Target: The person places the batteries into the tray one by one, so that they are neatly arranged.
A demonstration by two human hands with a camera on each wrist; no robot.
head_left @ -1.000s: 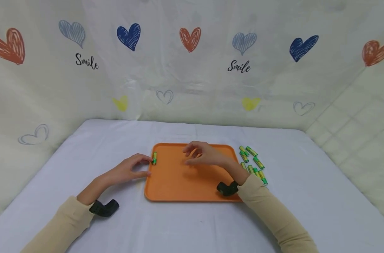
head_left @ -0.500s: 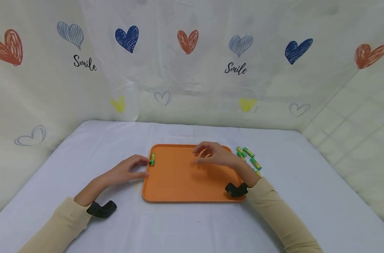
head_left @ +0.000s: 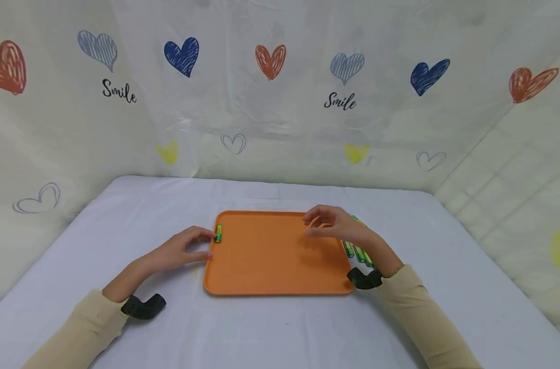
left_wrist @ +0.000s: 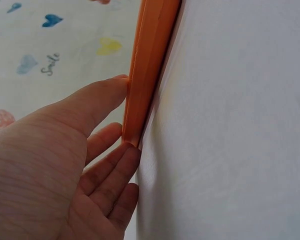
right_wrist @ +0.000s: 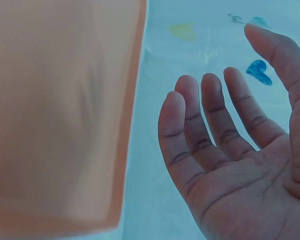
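Note:
An orange rectangular tray (head_left: 261, 261) lies on the white-covered table. One green-and-yellow battery (head_left: 219, 233) is inside its left edge, lengthwise along the rim. My left hand (head_left: 171, 251) is at that edge, index fingertip beside the battery and thumb against the rim lower down. In the left wrist view, the fingertips of my left hand (left_wrist: 55, 160) rest along the tray's outer side (left_wrist: 147, 65). My right hand (head_left: 335, 224) hovers over the tray's right part with fingers loosely bent. The right wrist view shows its palm (right_wrist: 245, 190) with nothing in it.
Several more batteries (head_left: 359, 253) lie on the table just past the tray's right edge, partly covered by my right hand and forearm. A pale cloth (head_left: 280, 118) printed with hearts and "Smile" hangs behind the table. Each wrist wears a dark band (head_left: 143, 306).
My right hand has moved rightward across the tray toward the loose batteries and now covers some of them. The left hand stays at the tray's edge. The whole view has shifted slightly.

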